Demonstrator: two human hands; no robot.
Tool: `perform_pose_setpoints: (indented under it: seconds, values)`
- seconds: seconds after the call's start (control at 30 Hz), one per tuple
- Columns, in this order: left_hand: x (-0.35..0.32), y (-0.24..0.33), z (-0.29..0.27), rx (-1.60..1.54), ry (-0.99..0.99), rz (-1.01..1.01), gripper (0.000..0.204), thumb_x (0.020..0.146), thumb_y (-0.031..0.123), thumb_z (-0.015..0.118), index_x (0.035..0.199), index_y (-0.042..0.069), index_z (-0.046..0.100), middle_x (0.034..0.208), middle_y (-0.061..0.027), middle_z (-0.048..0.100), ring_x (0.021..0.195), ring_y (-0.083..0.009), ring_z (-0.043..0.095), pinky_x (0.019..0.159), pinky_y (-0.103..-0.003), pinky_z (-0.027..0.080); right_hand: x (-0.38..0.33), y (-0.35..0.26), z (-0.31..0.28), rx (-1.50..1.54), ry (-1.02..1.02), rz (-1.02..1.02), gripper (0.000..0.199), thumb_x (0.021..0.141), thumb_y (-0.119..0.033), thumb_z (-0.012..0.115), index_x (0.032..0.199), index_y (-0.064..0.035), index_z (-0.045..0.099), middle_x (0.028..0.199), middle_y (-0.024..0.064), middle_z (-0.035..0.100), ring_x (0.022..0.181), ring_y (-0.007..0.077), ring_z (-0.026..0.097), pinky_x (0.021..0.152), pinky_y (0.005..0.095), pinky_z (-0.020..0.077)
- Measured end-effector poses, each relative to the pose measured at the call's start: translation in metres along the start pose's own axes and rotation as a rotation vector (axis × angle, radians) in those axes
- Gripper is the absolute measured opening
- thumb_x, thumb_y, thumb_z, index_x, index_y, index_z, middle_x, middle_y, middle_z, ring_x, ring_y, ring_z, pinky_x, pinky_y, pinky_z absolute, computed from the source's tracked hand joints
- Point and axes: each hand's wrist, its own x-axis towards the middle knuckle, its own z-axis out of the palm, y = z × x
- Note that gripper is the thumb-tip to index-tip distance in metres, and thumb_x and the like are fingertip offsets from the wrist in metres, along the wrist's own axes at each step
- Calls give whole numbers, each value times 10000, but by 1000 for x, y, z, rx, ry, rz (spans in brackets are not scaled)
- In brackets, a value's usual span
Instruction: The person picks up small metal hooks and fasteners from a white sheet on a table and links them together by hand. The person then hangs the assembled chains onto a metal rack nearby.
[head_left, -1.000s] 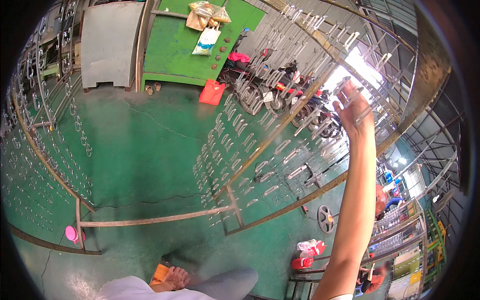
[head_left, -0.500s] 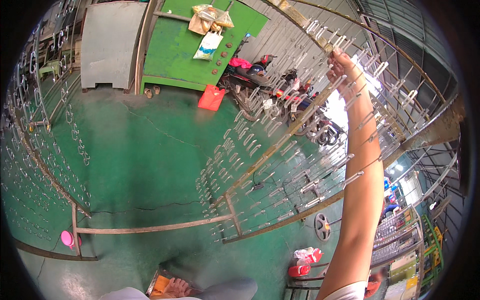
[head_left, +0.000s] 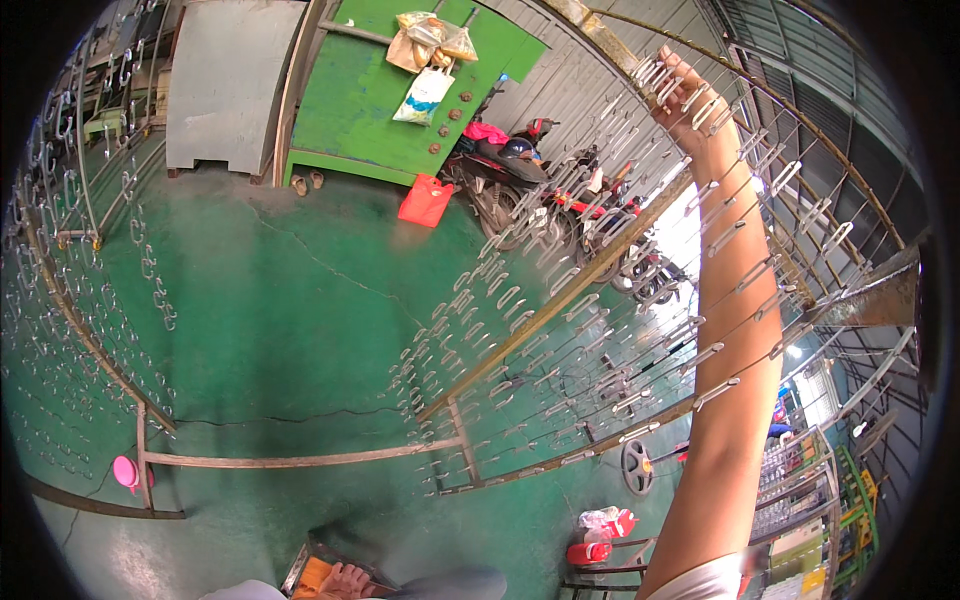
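Observation:
My right arm reaches up the right side to a tall frame (head_left: 610, 258) hung with rows of small oblong metal links (head_left: 510, 297). My right hand (head_left: 690, 100) is at the frame's upper bar, its fingers stretched up and apart among the links; several links partly cover it. Low in front of my lap, my left hand (head_left: 346, 580) is closed on a dark-edged box (head_left: 296, 572) with something orange (head_left: 314, 574) in it. The lower part of the box is out of view.
On the left stands another rack (head_left: 75, 308) with hanging links. A low crossbar (head_left: 300, 461) joins the two racks. Behind are a green cabinet (head_left: 350, 120), a grey panel (head_left: 235, 85), a red bag (head_left: 425, 201) and motorbikes (head_left: 505, 165). A handwheel (head_left: 636, 467) is below right.
My right hand has moved slightly upward along the bar, and its fingers have straightened. The links near it have swung. My left hand stays at the box, and the view has shifted slightly.

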Motion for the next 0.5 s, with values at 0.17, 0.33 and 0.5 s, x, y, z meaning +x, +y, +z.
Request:
perform_pose_setpoints:
  seconds: [0.17, 0.33, 0.5]
  values:
    - [-3, -1, 7, -4, 23, 29, 304, 748, 438, 586, 701, 140, 545, 680, -25, 536, 699, -177, 513, 667, -384, 328, 16, -4, -11, 68, -376, 80, 193, 889, -215, 561, 1024, -123, 663, 895, -62, 651, 762, 63, 544, 631, 252, 435]
    - [1, 3, 0, -8, 29, -17, 298, 746, 432, 585, 702, 140, 543, 673, -26, 526, 695, -187, 506, 663, -385, 326, 20, -7, -17, 47, -318, 140, 192, 851, -234, 637, 1008, -126, 660, 889, -63, 636, 765, 61, 537, 633, 247, 428]
    - [9, 1, -14, 24, 16, -1, 313, 745, 440, 587, 716, 131, 546, 684, -29, 523, 719, -194, 506, 670, -387, 332, 14, -7, -6, -87, -152, 59, 239, 799, -260, 723, 988, -131, 653, 817, -64, 600, 706, 60, 510, 593, 247, 417]
